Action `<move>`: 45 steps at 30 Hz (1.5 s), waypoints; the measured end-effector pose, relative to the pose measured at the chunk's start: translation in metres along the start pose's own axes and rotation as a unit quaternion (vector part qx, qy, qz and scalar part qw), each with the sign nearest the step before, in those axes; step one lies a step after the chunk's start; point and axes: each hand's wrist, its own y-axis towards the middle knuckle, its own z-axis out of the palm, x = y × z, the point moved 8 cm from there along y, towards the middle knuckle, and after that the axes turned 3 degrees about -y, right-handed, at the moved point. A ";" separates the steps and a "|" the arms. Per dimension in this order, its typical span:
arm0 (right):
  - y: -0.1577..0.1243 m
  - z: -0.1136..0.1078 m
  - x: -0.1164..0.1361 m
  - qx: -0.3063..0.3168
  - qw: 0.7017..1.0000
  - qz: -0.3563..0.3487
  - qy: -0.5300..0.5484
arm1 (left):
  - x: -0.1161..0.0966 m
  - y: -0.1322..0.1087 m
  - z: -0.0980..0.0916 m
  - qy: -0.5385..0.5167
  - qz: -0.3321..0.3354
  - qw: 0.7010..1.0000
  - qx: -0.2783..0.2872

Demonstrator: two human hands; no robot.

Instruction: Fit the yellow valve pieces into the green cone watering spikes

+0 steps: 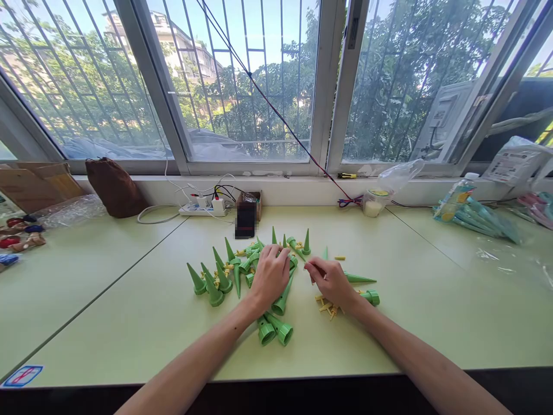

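Note:
My left hand [271, 275] is over the middle of a loose pile of green plastic spikes [215, 293], its fingers curled and partly hidden. One green spike [296, 249] slants beside those fingertips, its tip toward my other hand. My right hand [330, 279] is closed in a pinch just right of that tip; what is in the pinch is too small to tell. Below it lie small yellow plastic pieces [332, 308], and a green spike [370, 297] shows its threaded end by the wrist. Two hollow-ended spikes [280, 331] lie nearer the table's front edge.
On the pale green table [142, 323], a power strip [203, 208], a blurred dark device [246, 220] and a plastic cup [374, 203] stand along the back. A brown pouch [116, 187] is at left, a bottle [456, 197] and plastic bags at right. Windows rise behind.

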 end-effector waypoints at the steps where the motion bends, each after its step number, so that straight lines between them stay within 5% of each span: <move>1: 0.000 0.000 0.000 0.001 1.000 0.000 0.000 | 0.000 0.000 0.000 -0.007 0.002 1.000 0.003; 39: 0.000 0.005 0.000 0.019 1.000 -0.009 -0.002 | -0.021 -0.002 -0.018 -0.119 0.076 0.986 -0.090; 45: 0.000 0.005 0.000 0.015 1.000 -0.006 0.003 | -0.033 -0.003 -0.042 -0.122 0.134 0.974 -0.138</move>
